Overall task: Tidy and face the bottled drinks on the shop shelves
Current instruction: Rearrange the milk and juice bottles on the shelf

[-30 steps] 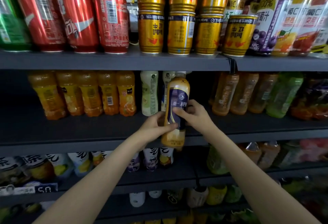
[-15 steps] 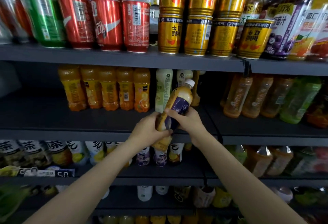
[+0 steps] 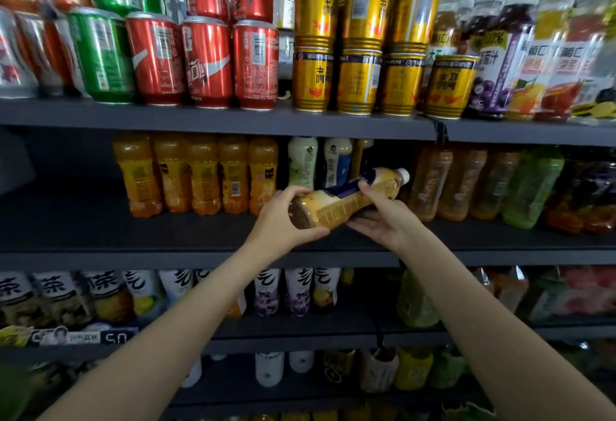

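Head view: orange bottles [image 3: 196, 174] stand far back on the middle shelf [image 3: 133, 255]. Left hand [image 3: 283, 220] curls round the base of the tea bottle [image 3: 346, 199]; right hand [image 3: 383, 217] pinches its middle. It lies nearly level above the shelf's front edge, cap pointing right, bare shelf beneath for standing it up.

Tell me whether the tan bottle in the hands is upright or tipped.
Tipped. The tan bottle lies nearly sideways, its white cap up to the right; the left hand grips its base, the right hand its middle.
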### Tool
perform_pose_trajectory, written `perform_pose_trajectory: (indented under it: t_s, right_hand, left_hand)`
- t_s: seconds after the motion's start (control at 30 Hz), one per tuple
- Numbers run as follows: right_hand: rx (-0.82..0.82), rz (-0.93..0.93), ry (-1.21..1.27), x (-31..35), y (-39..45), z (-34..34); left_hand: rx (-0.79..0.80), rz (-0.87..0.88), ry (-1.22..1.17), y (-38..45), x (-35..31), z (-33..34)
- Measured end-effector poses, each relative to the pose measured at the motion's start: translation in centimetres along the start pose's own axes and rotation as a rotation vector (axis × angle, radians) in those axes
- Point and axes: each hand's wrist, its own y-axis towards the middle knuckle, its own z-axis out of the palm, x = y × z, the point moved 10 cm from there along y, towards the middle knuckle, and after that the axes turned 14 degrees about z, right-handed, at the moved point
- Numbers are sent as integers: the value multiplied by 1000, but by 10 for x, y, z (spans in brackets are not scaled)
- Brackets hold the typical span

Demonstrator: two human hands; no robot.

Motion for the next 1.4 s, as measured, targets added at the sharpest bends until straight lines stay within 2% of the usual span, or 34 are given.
perform_pose_trajectory:
  t_s: [0.1, 0.17, 0.4, 0.5, 0.6, 0.67, 0.83, 1.0, 1.1, 1.2, 1.3, 1.4]
  right_hand:
    - [-25, 63, 56, -6, -4, -6]
    - [-14, 81, 98, -8, -4, -7]
    - [8, 18, 150, -2, -7, -16]
    - [-87, -135, 3, 9, -6, -29]
    - [-313, -365, -310, 24, -13, -37]
    - [-404, -501, -529, 29, -18, -26]
    - [-412, -676, -756, 29, -4, 9]
    - [-490, -677, -899, 39, 37, 30]
    - [-495, -689, -928, 42, 57, 35]
    - [-367, -685, -914, 42, 67, 33]
    - [-195, -546, -810, 52, 87, 6]
    - [-331, -525, -769, 83, 110, -39]
  left_hand:
    - [9, 220, 130, 5, -27, 0]
    - [51, 290, 162, 6, -34, 2]
    - [146, 212, -73, 9, -19, 3]
    - [194, 115, -95, 9, 4, 6]
    - [185, 61, -66, 7, 24, 9]
    - [183, 57, -43, 8, 29, 15]
    - [143, 35, 56, 18, 44, 33]
    - [69, -103, 16, 31, 71, 48]
    - [50, -118, 12, 45, 77, 60]
    - [9, -115, 44, 59, 78, 69]
    - [-12, -116, 93, 72, 86, 73]
    - [-2, -112, 116, 82, 93, 72]
